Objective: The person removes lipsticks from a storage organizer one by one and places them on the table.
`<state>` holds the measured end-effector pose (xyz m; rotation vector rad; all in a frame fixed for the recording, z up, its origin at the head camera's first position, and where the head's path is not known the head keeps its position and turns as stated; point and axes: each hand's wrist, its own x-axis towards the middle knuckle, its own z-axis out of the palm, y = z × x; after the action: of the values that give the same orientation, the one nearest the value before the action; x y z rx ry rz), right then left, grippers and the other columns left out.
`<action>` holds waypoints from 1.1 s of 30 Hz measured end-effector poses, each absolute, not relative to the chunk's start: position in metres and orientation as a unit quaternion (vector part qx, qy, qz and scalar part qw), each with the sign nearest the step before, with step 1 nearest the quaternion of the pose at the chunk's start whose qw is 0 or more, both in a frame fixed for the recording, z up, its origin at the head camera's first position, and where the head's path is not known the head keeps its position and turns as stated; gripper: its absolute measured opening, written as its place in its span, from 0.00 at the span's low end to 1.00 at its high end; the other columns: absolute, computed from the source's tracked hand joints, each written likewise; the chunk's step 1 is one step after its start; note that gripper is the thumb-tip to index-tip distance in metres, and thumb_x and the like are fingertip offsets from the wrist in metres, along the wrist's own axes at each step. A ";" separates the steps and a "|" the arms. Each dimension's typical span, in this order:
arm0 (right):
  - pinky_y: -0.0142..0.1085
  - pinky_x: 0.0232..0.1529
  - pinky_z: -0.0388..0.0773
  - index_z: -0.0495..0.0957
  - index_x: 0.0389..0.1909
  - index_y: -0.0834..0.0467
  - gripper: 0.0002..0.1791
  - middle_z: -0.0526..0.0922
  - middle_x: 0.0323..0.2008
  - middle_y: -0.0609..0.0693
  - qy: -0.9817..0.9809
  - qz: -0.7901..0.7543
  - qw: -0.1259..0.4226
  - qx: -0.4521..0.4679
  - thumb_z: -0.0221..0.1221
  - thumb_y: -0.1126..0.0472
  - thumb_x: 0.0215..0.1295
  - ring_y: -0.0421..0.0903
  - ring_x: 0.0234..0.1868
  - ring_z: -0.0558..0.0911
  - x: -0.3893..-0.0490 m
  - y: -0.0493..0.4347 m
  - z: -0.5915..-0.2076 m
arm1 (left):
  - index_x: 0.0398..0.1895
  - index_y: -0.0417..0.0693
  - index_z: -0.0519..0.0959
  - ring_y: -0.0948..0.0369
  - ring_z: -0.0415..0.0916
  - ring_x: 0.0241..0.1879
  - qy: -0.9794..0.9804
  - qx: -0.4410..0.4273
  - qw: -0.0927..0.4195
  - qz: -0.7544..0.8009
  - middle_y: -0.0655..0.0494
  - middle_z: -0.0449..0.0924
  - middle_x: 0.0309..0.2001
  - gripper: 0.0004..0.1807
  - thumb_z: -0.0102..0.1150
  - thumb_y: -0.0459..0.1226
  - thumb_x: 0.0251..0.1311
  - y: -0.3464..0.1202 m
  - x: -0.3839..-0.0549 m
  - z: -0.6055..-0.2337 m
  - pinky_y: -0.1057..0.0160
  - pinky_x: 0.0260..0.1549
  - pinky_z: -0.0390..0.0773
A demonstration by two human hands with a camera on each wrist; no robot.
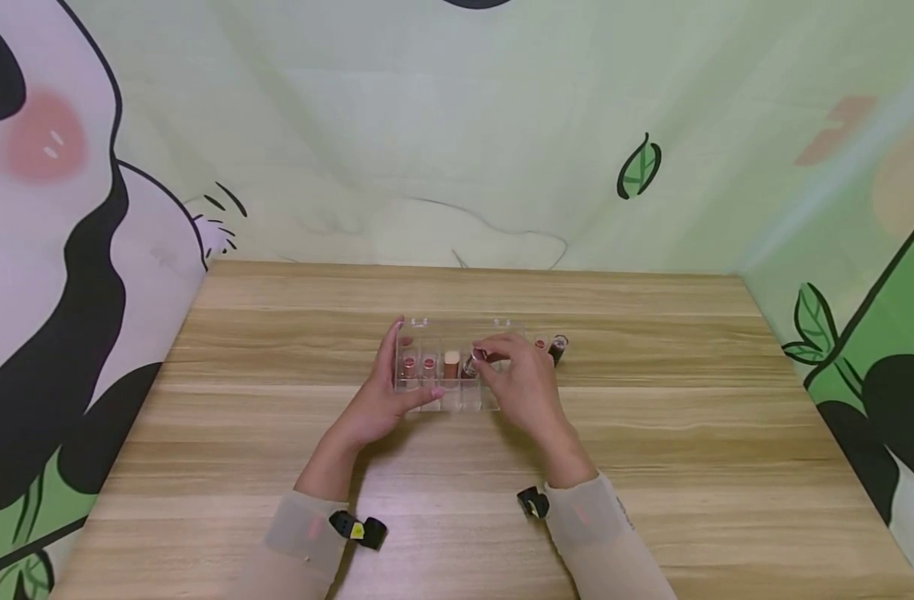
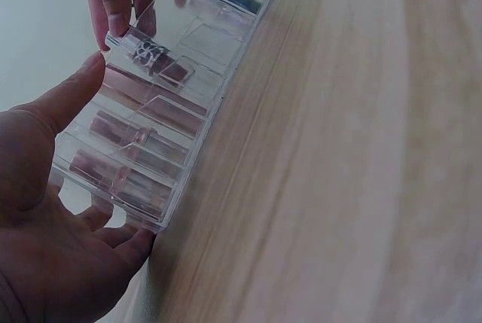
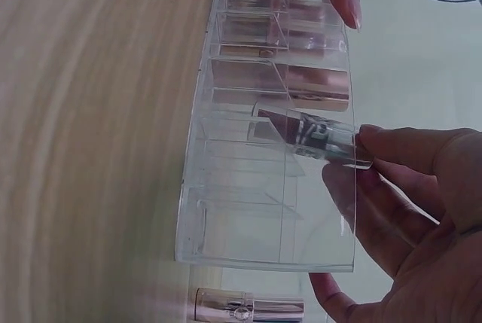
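Note:
A clear lipstick organizer with divided compartments stands on the table. My left hand grips its left end, thumb along the front and fingers round the side and back. Two pinkish lipsticks and a rose-brown tube occupy compartments at that end. Between thumb and fingertips, my right hand pinches a dark lipstick with a patterned silver band. It leans at a slant, its lower end inside the compartment beside the rose-brown tube. The compartments further right hold no lipstick.
Just right of the organizer, partly behind my right hand, stand a dark lipstick and a pink-topped lipstick. The wooden table ends at a printed cloth backdrop at the back.

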<state>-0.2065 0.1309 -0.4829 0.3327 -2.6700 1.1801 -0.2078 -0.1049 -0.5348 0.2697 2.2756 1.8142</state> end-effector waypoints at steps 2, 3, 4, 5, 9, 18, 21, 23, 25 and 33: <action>0.53 0.59 0.79 0.91 0.50 0.60 0.11 0.90 0.49 0.53 -0.902 0.405 0.097 0.111 0.72 0.65 0.68 0.52 0.47 0.89 -0.206 0.131 -0.482 | 0.87 0.80 0.34 0.37 0.48 0.82 0.775 0.092 0.109 0.616 0.45 0.45 0.86 0.67 0.79 0.43 0.62 -0.105 -0.207 -0.535 0.30 0.78 0.46; 0.54 0.61 0.77 0.91 0.50 0.60 0.12 0.90 0.50 0.53 -0.902 0.407 0.096 0.110 0.73 0.65 0.67 0.52 0.48 0.89 -0.206 0.132 -0.481 | 0.86 0.80 0.34 0.37 0.47 0.82 0.775 0.092 0.109 0.616 0.45 0.45 0.86 0.67 0.79 0.43 0.62 -0.105 -0.207 -0.535 0.30 0.78 0.46; 0.55 0.64 0.75 0.91 0.50 0.60 0.12 0.90 0.50 0.54 -0.901 0.409 0.095 0.109 0.73 0.65 0.67 0.52 0.48 0.89 -0.206 0.132 -0.481 | 0.87 0.80 0.34 0.37 0.47 0.82 0.774 0.092 0.109 0.617 0.45 0.45 0.85 0.67 0.79 0.43 0.62 -0.105 -0.207 -0.535 0.30 0.78 0.46; 0.56 0.65 0.75 0.91 0.51 0.60 0.12 0.90 0.50 0.54 -0.901 0.410 0.094 0.109 0.73 0.64 0.67 0.52 0.48 0.89 -0.206 0.132 -0.481 | 0.87 0.80 0.34 0.38 0.47 0.82 0.774 0.092 0.109 0.617 0.45 0.45 0.85 0.67 0.79 0.43 0.62 -0.104 -0.208 -0.535 0.30 0.78 0.45; 0.56 0.64 0.76 0.90 0.52 0.61 0.14 0.90 0.51 0.55 -0.898 0.417 0.092 0.108 0.73 0.65 0.67 0.52 0.48 0.88 -0.207 0.134 -0.480 | 0.87 0.80 0.34 0.38 0.48 0.82 0.774 0.091 0.109 0.617 0.45 0.46 0.85 0.67 0.79 0.43 0.62 -0.104 -0.208 -0.536 0.31 0.78 0.46; 0.53 0.60 0.79 0.90 0.52 0.59 0.14 0.90 0.52 0.54 -0.892 0.432 0.088 0.096 0.73 0.64 0.67 0.52 0.49 0.89 -0.206 0.135 -0.476 | 0.86 0.81 0.34 0.38 0.49 0.82 0.776 0.091 0.109 0.615 0.46 0.47 0.85 0.67 0.79 0.44 0.61 -0.104 -0.208 -0.534 0.30 0.78 0.46; 0.53 0.60 0.79 0.90 0.53 0.60 0.15 0.90 0.53 0.54 -0.893 0.432 0.088 0.096 0.73 0.64 0.67 0.52 0.50 0.89 -0.206 0.135 -0.475 | 0.86 0.81 0.34 0.38 0.49 0.82 0.774 0.090 0.110 0.616 0.46 0.47 0.85 0.67 0.79 0.44 0.61 -0.104 -0.207 -0.534 0.31 0.78 0.46; 0.53 0.60 0.79 0.90 0.53 0.60 0.15 0.89 0.54 0.54 -0.893 0.431 0.088 0.096 0.74 0.64 0.66 0.52 0.50 0.88 -0.206 0.135 -0.476 | 0.86 0.81 0.34 0.38 0.48 0.82 0.774 0.089 0.110 0.617 0.45 0.46 0.85 0.67 0.79 0.43 0.61 -0.104 -0.208 -0.534 0.31 0.78 0.45; 0.53 0.60 0.80 0.90 0.53 0.60 0.15 0.89 0.54 0.54 -0.892 0.435 0.086 0.095 0.73 0.64 0.67 0.52 0.50 0.88 -0.206 0.136 -0.475 | 0.86 0.82 0.34 0.38 0.48 0.82 0.773 0.089 0.110 0.619 0.45 0.46 0.85 0.67 0.79 0.43 0.61 -0.104 -0.208 -0.534 0.32 0.78 0.45; 0.52 0.60 0.80 0.90 0.52 0.59 0.14 0.90 0.53 0.54 -0.887 0.445 0.088 0.088 0.73 0.65 0.66 0.52 0.50 0.89 -0.205 0.137 -0.472 | 0.86 0.82 0.35 0.38 0.49 0.82 0.774 0.090 0.110 0.617 0.45 0.47 0.85 0.67 0.79 0.43 0.61 -0.104 -0.209 -0.536 0.32 0.78 0.46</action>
<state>-0.2047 0.1366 -0.4724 0.2621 -2.6394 1.3253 -0.2088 -0.1045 -0.5357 0.2648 2.2746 1.8148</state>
